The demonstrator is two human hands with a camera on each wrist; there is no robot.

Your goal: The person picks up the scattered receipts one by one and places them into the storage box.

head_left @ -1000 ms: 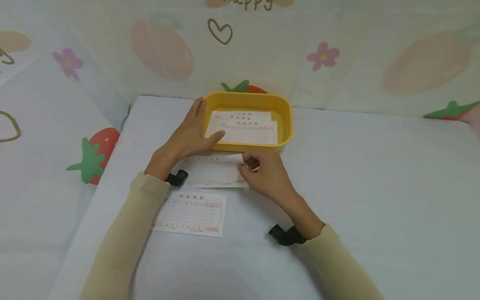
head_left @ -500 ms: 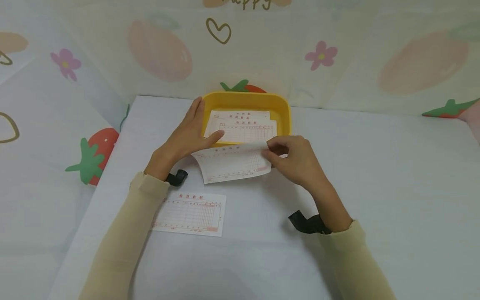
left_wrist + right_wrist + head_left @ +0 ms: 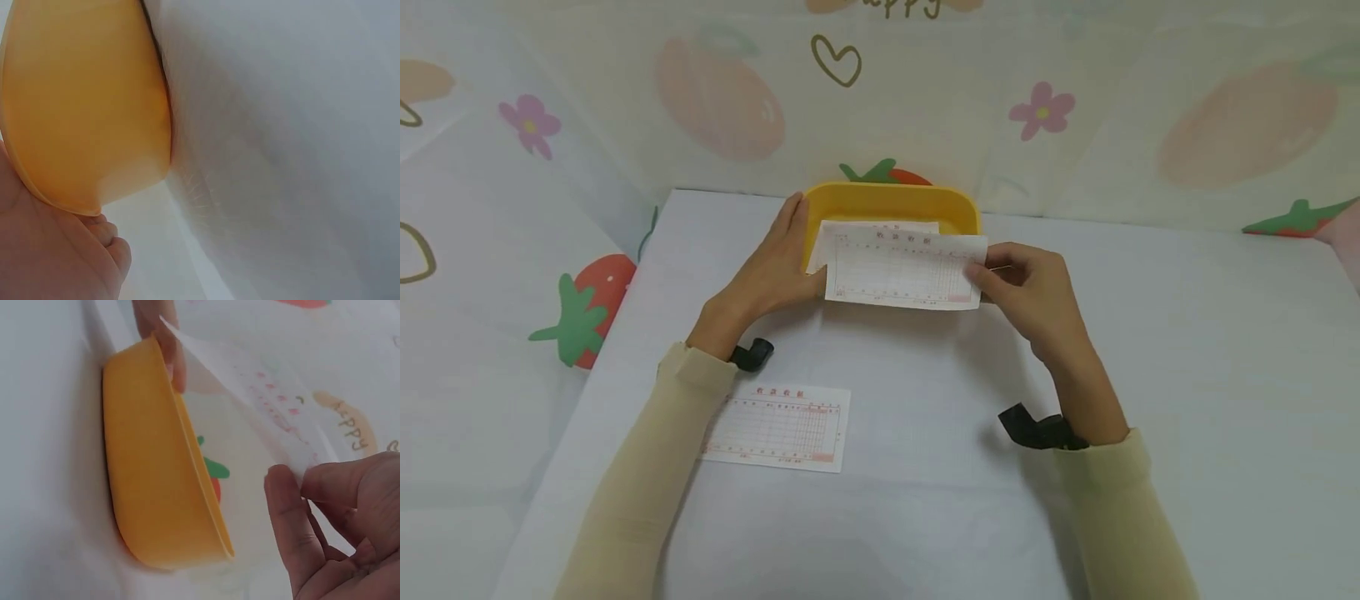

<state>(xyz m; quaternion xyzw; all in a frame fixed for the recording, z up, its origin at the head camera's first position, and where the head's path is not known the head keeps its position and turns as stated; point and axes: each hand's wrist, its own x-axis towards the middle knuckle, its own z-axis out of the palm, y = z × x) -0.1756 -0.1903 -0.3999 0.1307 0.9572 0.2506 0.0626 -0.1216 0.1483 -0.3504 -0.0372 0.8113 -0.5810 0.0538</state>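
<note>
My right hand (image 3: pixel 1033 292) pinches a printed receipt slip (image 3: pixel 902 271) by its right end, thumb in front. The slip hangs over the near rim of a yellow plastic tub (image 3: pixel 887 191), and the right wrist view shows it in the air above that rim. Behind it, other receipt slips (image 3: pixel 850 227) lie in the tub, mostly hidden. My left hand (image 3: pixel 763 279) holds the tub's left end, palm against the outside; its thumb tip is hidden by the raised slip. In the left wrist view, curled fingers (image 3: pixel 119 253) show beyond the tub's rim.
Another receipt slip (image 3: pixel 778 429) lies flat on the white-covered table (image 3: pixel 910 517), its left end partly under the left forearm (image 3: pixel 640 467). A patterned cloth backdrop (image 3: pixel 1112 150) rises just behind the tub. Black wrist cameras (image 3: pixel 1037 429) sit at both wrists.
The right hand has lifted the upper slip off the table and carried it up and to the right, over the tub's near rim. My left hand has stayed at the tub.
</note>
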